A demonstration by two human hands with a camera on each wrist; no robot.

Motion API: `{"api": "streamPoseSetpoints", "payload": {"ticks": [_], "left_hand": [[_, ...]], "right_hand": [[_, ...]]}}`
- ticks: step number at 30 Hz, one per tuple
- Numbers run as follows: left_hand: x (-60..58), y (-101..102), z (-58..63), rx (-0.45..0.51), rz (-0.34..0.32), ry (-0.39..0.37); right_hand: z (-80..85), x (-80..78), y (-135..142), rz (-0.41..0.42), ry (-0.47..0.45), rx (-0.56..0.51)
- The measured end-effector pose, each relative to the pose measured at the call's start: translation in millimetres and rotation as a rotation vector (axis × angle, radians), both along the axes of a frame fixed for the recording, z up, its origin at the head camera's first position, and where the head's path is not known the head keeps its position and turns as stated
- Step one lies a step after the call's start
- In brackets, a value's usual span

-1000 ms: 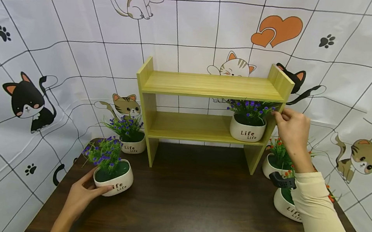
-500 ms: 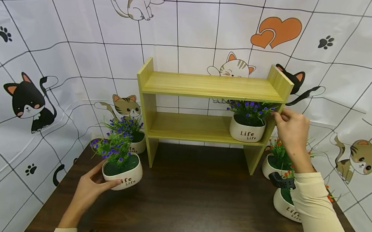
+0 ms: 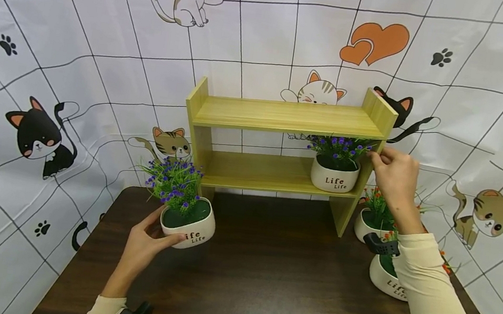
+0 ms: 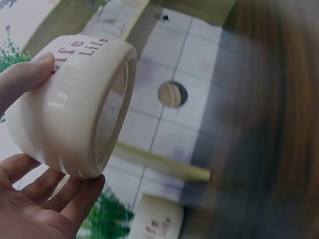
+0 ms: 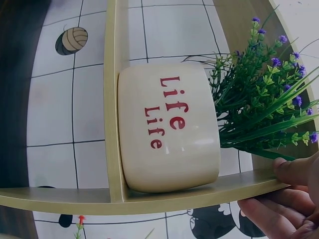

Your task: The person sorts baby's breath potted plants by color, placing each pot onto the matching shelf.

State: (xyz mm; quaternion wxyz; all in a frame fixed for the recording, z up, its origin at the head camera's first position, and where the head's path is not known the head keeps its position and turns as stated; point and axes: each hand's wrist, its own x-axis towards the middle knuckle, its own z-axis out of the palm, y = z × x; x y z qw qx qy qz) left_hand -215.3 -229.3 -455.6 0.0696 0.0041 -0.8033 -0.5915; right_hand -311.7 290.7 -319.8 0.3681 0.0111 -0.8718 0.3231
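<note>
My left hand (image 3: 144, 246) grips a white potted plant (image 3: 194, 229) with purple flowers, thumb on the lettered front and fingers on the opposite side. The pot tilts and hangs above the table; its hollow underside shows in the left wrist view. With thumb and fingers my right hand (image 3: 394, 178) pinches the right side panel of the small wooden shelf (image 3: 281, 116). Just inside that panel, a second purple-flowered pot (image 5: 169, 129) stands upright on the shelf's lower board. Its leaves reach my right thumb.
Two pots with orange-red flowers stand right of the shelf, the front pot (image 3: 384, 275) partly behind my right sleeve. Another purple-flowered pot (image 4: 157, 219) stands left of the shelf, mostly hidden in the head view. The dark table (image 3: 263, 286) meets a cat-printed wall covering (image 3: 272, 37).
My left hand has carried the potted plant to the right and away from me, toward the shelf's left end, now covering the pot behind it. My right hand has stayed in place.
</note>
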Motion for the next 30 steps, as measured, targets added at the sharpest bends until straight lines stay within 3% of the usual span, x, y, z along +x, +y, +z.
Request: {"api": "streamPoseSetpoints", "payload": {"ticks": [11,23,30], "left_hand": [[-13.5,39,12.5,0.038,-0.079,0.057],[-32.7,66,21.3,0.05,-0.154,0.136],[-41.0,80,29.6,0.048,-0.178,0.138]], "right_hand": [[-0.2,-0.5,-1,0.001,-0.003,-0.008],[0.8,1.4,0,0.007,0.012,-0.001],[0.4,0.1,-1,-0.001,0.007,0.0]]}}
